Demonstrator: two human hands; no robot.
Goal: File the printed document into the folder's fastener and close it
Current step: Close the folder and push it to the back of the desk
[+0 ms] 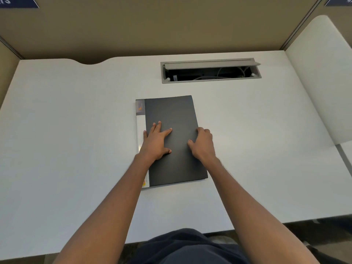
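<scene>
A: Where is the folder?
B: The dark folder [171,138] lies closed and flat on the white desk [76,130], just left of the frame's centre, a white spine strip [140,126] running down its left edge.
A: And the hands?
B: The left hand [157,142] rests palm-down on the cover near the spine, fingers spread and grasping nothing. The right hand [202,144] sits at the folder's right edge, thumb on the cover, fingers curled over the edge; whether they grip it I cannot tell.
A: Beyond that?
B: An open grey cable tray [210,70] is set into the desk, upper centre-right, with tan partition walls [152,25] behind.
</scene>
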